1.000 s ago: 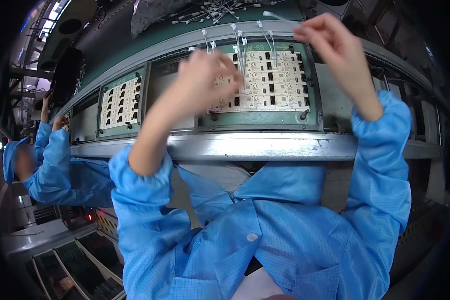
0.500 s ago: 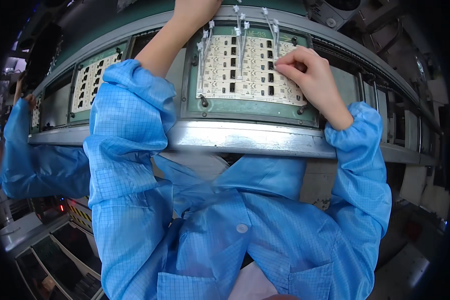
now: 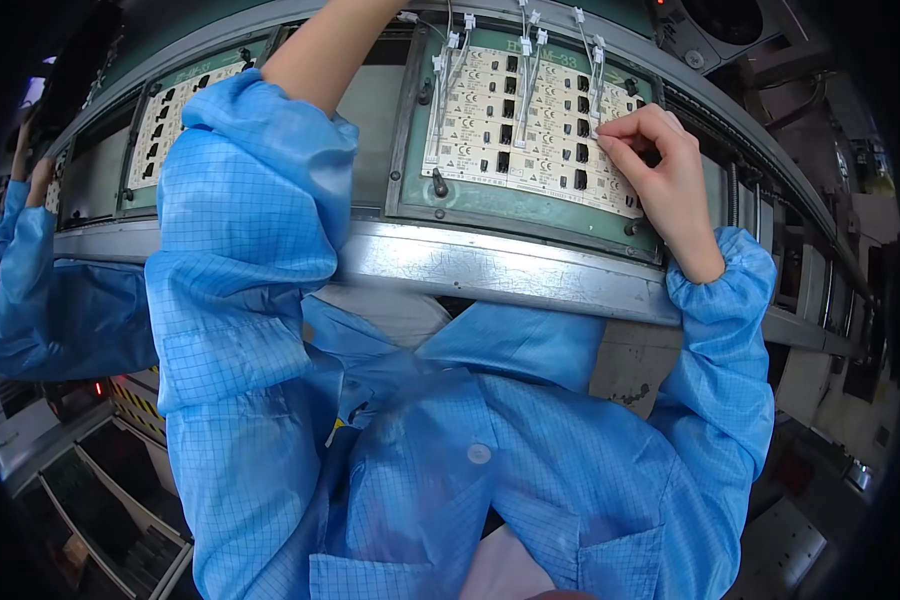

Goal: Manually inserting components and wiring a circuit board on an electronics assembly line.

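My right hand point(image 3: 670, 165) is over the right part of a cream circuit-board panel point(image 3: 485, 160). Its thumb and forefinger pinch at the lower end of a thin white cable point(image 3: 597, 85). The panel carries rows of black components and sits in a green fixture point(image 3: 530, 206) with black clamps. Other white cables with plug ends point(image 3: 542, 38) hang over the panel's far edge, their lower ends on the boards. My left forearm point(image 3: 335, 45) reaches past the panel's left side and off the top edge, so the left hand is out of sight.
A metal rail point(image 3: 510, 275) runs along the near side. Farther left on the line is a second green fixture with a similar panel point(image 3: 170, 120). A co-worker's blue sleeve and hand point(image 3: 38, 190) are at the far left. Racks point(image 3: 100, 510) stand lower left.
The view has shifted, so the fixture appears farther right and higher. My left hand has gone out of the top of the picture. My right hand keeps its pinch at the same cable.
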`<state>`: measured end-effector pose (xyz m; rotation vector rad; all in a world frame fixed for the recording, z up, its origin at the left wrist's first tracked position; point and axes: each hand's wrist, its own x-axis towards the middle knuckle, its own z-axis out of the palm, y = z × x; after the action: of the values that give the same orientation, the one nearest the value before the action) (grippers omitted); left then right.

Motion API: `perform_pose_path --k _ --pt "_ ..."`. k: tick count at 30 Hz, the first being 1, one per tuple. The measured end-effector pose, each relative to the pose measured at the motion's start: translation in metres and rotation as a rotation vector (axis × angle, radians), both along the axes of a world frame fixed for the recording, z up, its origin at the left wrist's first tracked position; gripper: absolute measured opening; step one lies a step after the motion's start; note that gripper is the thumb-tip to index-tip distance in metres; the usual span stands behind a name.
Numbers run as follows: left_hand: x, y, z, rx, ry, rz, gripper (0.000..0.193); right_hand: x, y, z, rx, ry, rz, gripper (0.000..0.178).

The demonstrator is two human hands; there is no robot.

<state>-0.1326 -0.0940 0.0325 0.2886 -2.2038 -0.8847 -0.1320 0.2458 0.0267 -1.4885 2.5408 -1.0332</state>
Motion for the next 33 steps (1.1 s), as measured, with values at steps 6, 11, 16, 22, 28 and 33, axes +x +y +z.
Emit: perform_pose_path --k 6,11,16,22,28,33 --pt "0.013 -0.002 0.025 0.495 0.174 -0.236 0.02 0.005 -0.002 0.0 -0.006 0.257 0.024 0.006" --pt "0.073 0.046 0.055 0.278 0.133 -0.327 0.015 -0.002 -0.001 -0.005 0.015 0.141 0.024 0.006" --pt "0.119 0.081 0.056 0.356 0.123 -0.482 0.01 -0.005 0.0 -0.009 -0.034 -0.254 -0.008 0.009" --pt "0.136 0.084 0.048 0.355 0.059 -0.487 0.01 -0.007 -0.002 -0.009 -0.046 0.033 0.038 0.009" --pt "0.139 0.085 0.039 0.407 0.038 -0.482 0.009 -0.009 0.002 -0.009 0.027 0.167 0.078 0.008" --pt "0.139 0.08 0.029 0.397 0.034 -0.453 0.008 -0.004 0.0 -0.004 0.054 0.237 0.074 0.007"
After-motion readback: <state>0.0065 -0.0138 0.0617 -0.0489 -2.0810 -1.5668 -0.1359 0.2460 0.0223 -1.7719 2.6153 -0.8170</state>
